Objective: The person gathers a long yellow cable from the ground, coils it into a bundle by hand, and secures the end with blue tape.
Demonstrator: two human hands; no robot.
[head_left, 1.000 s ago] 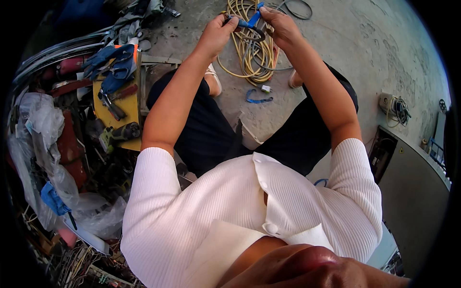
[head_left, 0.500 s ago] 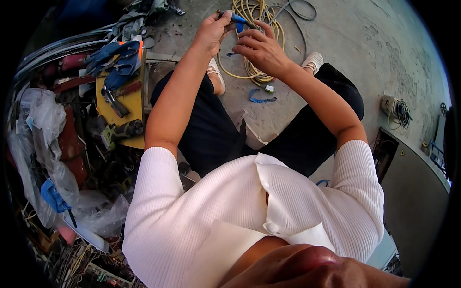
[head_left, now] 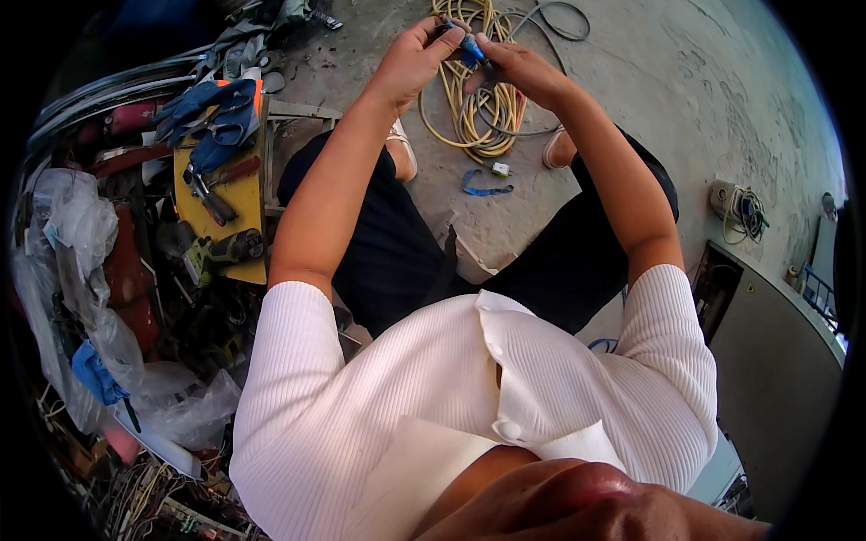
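A dark cable-like piece with a blue wrap (head_left: 470,50) is held out in front of me, above the floor. My left hand (head_left: 410,68) grips one end, its fingers closed round it. My right hand (head_left: 528,72) pinches the blue part from the other side, thumb on top. Whether the blue is tape or a sleeve I cannot tell. Under my hands lies a loose coil of yellow and grey cable (head_left: 505,142), between my feet. A torn blue strip (head_left: 487,190) and a small white-and-green block (head_left: 501,169) rest on the concrete nearer to me.
On my left, a yellow board (head_left: 245,203) carries blue gloves (head_left: 225,135), pliers (head_left: 215,203) and a green-and-black power drill (head_left: 224,255). Clear plastic sheeting (head_left: 86,212) covers scrap beside it. On the right stand a grey cabinet (head_left: 785,352) and a small motor with coiled cord (head_left: 732,200).
My right hand has turned from fingers spread over the piece to a thumb-on-top pinch. Both hands have shifted slightly right, and my right foot has drawn in to the left.
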